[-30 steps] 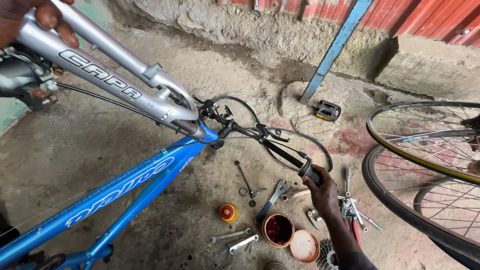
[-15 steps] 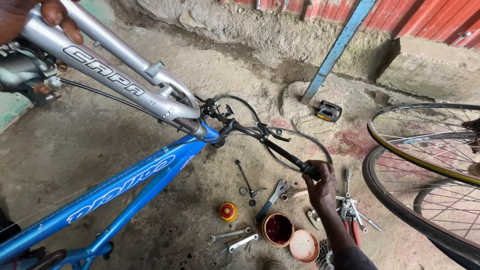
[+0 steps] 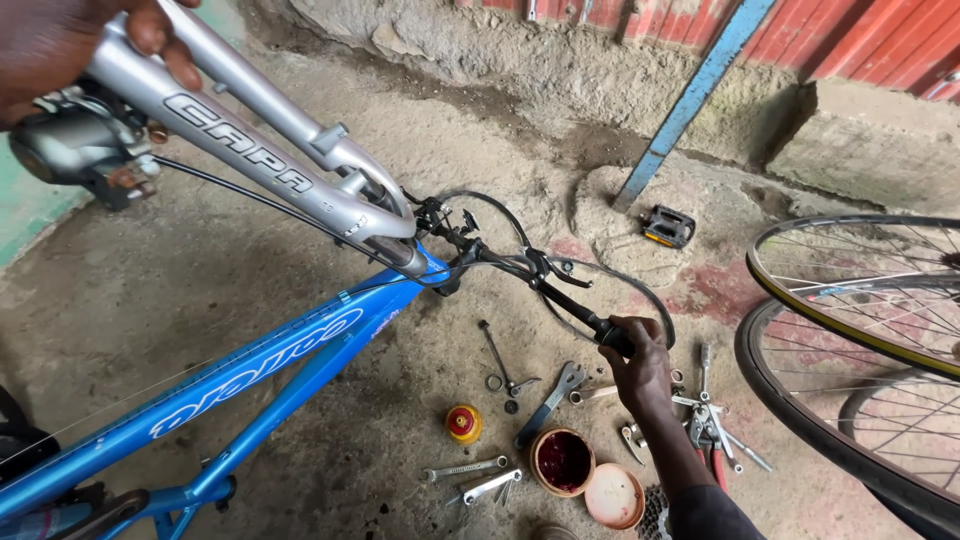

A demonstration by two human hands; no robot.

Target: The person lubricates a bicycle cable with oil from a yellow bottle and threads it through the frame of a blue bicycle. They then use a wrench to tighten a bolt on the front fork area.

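Bare concrete floor (image 3: 250, 250), stained and dusty, backed by a rough low wall with red corrugated sheeting above and a blue post (image 3: 690, 100) leaning against it.

Upturned bicycle: blue frame (image 3: 250, 380) runs from lower left toward centre; silver fork (image 3: 260, 150) rises to upper left. Left hand (image 3: 70, 45) at top left corner, fingers wrapped tight over a fork leg near its end. A grey brake part hangs just below that hand.

Black handlebar (image 3: 530, 275) with levers and looping cables extends right from the head of the frame. Right hand (image 3: 640, 365) closed around the handlebar's end grip, forearm coming up from the bottom edge.

On the floor beneath the handlebar: a long thin tool (image 3: 497, 355), a flat spanner (image 3: 550, 400), two small spanners (image 3: 475, 478) side by side, a little red-and-yellow can (image 3: 463, 423), an open round tin (image 3: 563, 462) with dark red grease, its lid (image 3: 614, 495) touching it on the right. Pliers and more spanners (image 3: 710, 420) lie just right of the forearm. A black pedal (image 3: 668, 227) sits apart near the post base.

Two spoked wheels (image 3: 860, 330) overlap at the right edge.
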